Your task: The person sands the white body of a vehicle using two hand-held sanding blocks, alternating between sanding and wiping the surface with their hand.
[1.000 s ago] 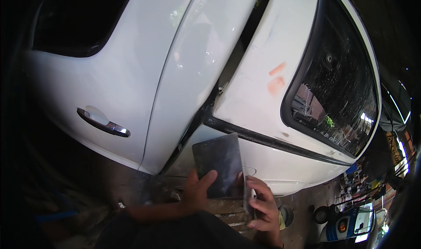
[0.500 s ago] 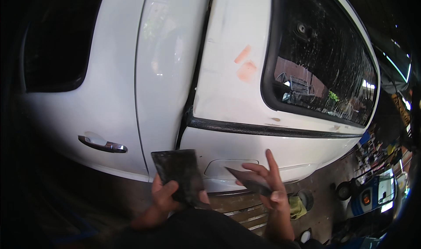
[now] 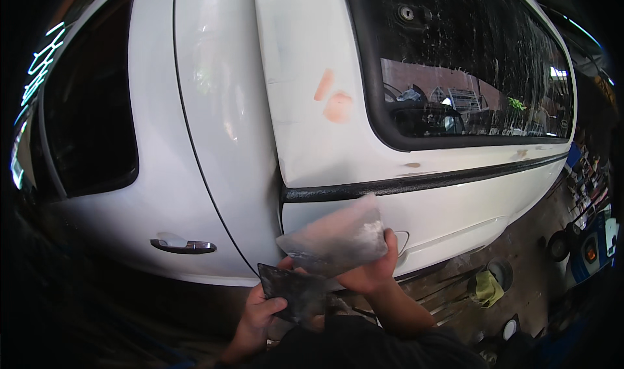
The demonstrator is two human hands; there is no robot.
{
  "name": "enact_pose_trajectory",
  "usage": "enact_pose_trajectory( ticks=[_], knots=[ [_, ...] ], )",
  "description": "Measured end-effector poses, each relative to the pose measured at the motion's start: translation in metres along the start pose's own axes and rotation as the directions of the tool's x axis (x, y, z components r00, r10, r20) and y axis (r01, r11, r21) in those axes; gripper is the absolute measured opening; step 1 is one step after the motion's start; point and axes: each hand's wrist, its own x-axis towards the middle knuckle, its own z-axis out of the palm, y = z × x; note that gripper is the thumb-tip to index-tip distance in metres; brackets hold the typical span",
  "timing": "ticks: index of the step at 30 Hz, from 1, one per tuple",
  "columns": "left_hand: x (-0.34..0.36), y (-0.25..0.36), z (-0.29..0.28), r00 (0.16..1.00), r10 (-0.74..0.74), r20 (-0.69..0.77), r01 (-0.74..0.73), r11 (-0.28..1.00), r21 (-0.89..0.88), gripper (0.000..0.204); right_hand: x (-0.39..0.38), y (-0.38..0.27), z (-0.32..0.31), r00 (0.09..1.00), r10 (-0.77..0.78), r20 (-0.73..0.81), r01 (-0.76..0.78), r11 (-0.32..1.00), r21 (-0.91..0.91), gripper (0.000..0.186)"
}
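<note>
Grey, dusty sanding sheet [image 3: 335, 242] pinched in right hand [image 3: 370, 271] against white car's rear panel [image 3: 455, 206], left hand [image 3: 260, 310] clamped on dark sheet [image 3: 292, 291] below; prob. sanding prep, next needs flat, even pressure.

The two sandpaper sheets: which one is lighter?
The grey sheet in the right hand, raised against the white car. The sheet in the left hand is nearly black and sits lower.
</note>
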Motion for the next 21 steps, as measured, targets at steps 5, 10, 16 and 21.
enact_pose_trajectory(
  ticks=[5, 10, 16, 21],
  knots=[
    [-0.008, 0.01, 0.005, 0.991, -0.071, -0.113, 0.085, 0.988, 0.128, 0.08, -0.001, 0.0, 0.01, 0.981, 0.003, 0.192, -0.04, 0.981, 0.189, 0.078],
    [-0.019, 0.004, 0.004, 0.991, -0.039, -0.125, 0.055, 0.989, 0.135, 0.073, -0.017, 0.011, -0.001, 0.977, -0.114, -0.182, 0.024, 0.901, -0.433, 0.056],
    [-0.016, 0.003, -0.003, 0.974, 0.053, -0.22, -0.034, 0.996, 0.088, 0.061, -0.012, 0.026, -0.011, 0.95, -0.289, 0.116, 0.271, 0.584, -0.765, 0.059],
    [-0.029, 0.022, -0.022, 0.922, 0.288, -0.261, -0.258, 0.956, 0.142, 0.054, 0.0, -0.05, -0.012, 0.734, -0.661, 0.157, 0.089, -0.135, -0.987, 0.072]
  ],
)
